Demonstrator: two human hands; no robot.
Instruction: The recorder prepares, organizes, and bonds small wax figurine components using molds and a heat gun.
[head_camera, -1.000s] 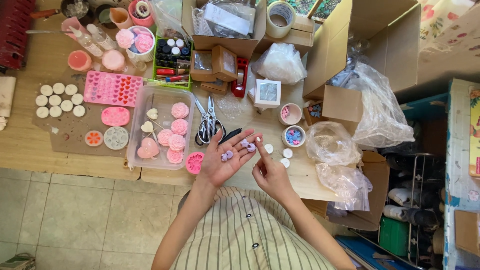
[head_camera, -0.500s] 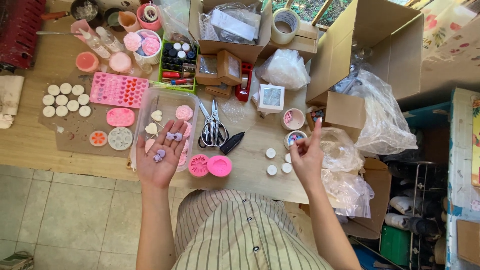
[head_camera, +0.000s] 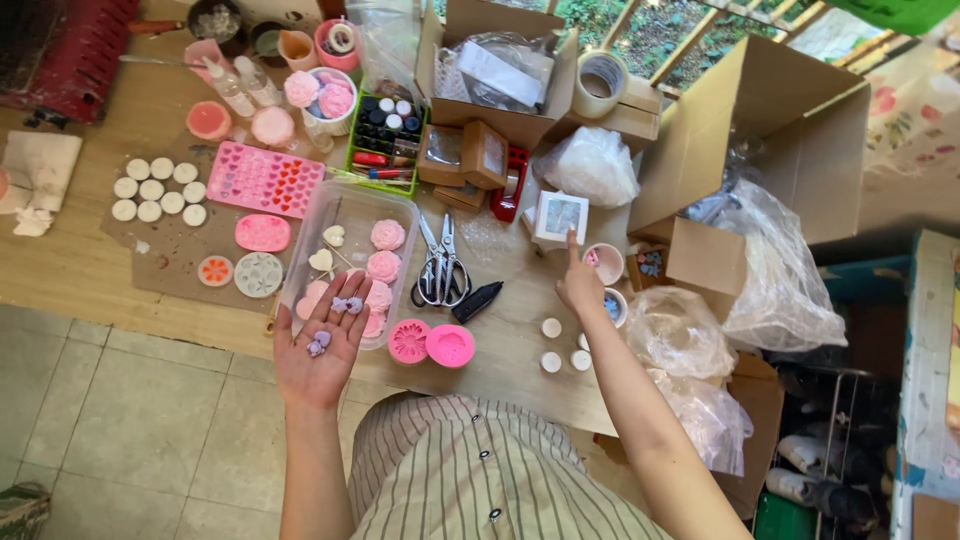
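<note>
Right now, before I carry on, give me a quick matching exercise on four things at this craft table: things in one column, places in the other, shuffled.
Things:
1. small purple flower pieces
2. scissors
3. heart mould
4. right hand

Places:
A. lying on the table just right of the clear plastic tray
B. forefinger pointing at the small white box
C. resting on the open left hand
D. flat on the table, left of the green basket of bottles

Pairs: 1-C, 2-A, 3-D, 4-B
</note>
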